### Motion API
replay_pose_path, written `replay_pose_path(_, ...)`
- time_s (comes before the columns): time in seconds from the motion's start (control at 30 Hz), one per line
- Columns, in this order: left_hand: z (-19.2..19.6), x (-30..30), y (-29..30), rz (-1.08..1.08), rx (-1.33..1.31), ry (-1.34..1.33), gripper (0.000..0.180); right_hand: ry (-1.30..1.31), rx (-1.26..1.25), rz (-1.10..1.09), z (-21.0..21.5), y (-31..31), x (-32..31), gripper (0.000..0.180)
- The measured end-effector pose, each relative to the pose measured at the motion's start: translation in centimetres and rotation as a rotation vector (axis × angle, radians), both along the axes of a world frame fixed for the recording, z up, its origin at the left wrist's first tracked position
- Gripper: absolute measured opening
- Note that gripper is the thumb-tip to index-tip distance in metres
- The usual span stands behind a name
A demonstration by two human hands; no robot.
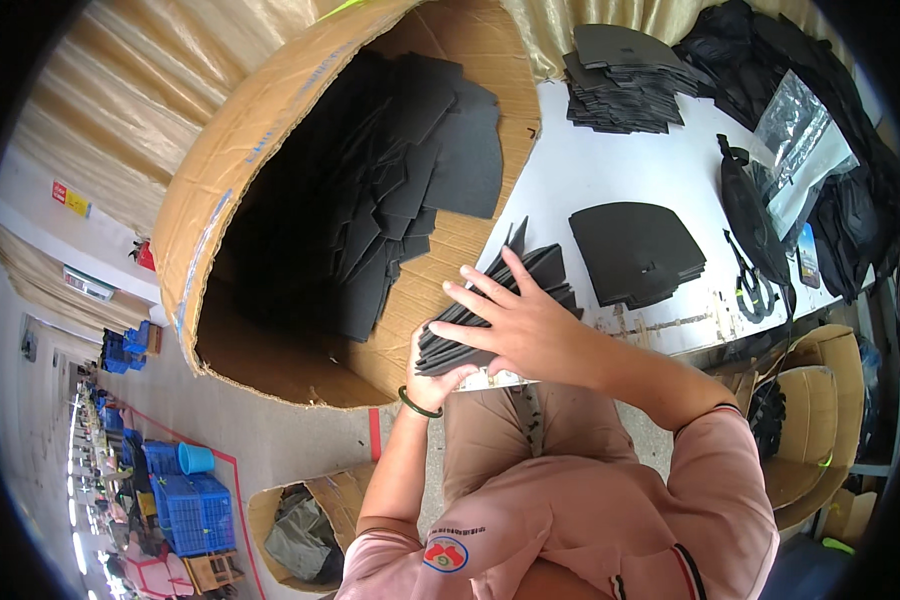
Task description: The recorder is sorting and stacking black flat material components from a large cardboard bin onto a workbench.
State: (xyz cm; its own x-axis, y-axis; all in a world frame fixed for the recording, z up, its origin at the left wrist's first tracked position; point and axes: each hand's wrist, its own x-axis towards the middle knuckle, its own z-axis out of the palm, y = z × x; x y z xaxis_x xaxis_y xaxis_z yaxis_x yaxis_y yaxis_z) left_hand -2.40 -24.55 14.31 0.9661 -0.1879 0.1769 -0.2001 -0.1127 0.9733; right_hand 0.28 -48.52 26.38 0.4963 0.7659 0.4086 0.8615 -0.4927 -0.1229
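A bundle of black foam sheets [542,268] sits at the table's near edge, its pieces fanned unevenly. Around its lower left end, my left hand [428,370] is closed, with a dark bangle on the wrist. My right hand [518,322] lies across the top of the bundle, fingers stretched and spread. Just right of the bundle is a low, neat stack of black foam pieces [638,250], each with a curved far edge and a small slot. Many loose black foam pieces [410,175] lie jumbled inside a large cardboard box [240,130] at the left.
On the white table [590,160] stands a taller foam stack [630,75] at the back. To the right lie scissors [752,290], a black pouch [748,205], a clear plastic bag [800,140] and dark fabric [850,220]. Cardboard boxes [335,490] [820,400] stand below.
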Motion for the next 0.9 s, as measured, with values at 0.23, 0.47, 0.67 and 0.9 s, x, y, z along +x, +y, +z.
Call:
replay_pose_path(0.23, 1.2, 0.9, 0.3, -0.052, 0.063, -0.036, 0.073, 0.100, 0.005, -0.117, 0.6, -1.0, 1.2, 0.101)
replay_pose_path(0.47, -1.2, 1.1, -1.7, 0.025, -0.231, 0.085, 0.066, 0.164, 0.100, -0.130, -1.7, -2.4, 2.2, 0.094)
replay_pose_path(0.67, -0.6, 3.6, -6.5, 0.000, -0.830, 0.485, 0.067, 0.237, 0.870, -0.478, -4.1, -10.7, -0.6, 0.084)
replay_pose_path(0.9, -3.2, 12.2, -22.3, -0.242, -0.575, 0.852, 0.053, 0.121, 0.785, -1.100, -9.8, -20.7, 1.2, 0.058)
